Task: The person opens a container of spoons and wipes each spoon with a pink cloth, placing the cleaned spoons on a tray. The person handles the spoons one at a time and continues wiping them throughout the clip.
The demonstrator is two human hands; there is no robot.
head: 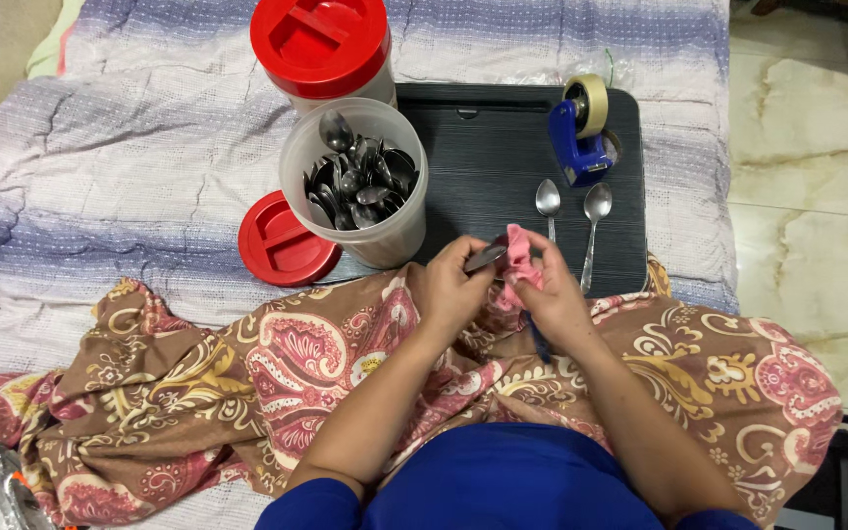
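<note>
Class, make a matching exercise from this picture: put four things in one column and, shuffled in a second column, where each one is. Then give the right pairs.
Things:
1. Pink cloth
2. Tape dispenser
3. Loose red lid
4. Open jar

Places:
A. Flat on the bedspread, left of the tray
B. Far right corner of the black tray
C. In the right hand
D. On the tray's left edge, full of spoons

Pairs: 1-C, 2-B, 3-A, 4-D

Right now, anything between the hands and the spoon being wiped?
Nothing visible. The left hand grips the spoon directly; the right hand presses the pink cloth against it. The other spoons lie apart on the black tray.
</note>
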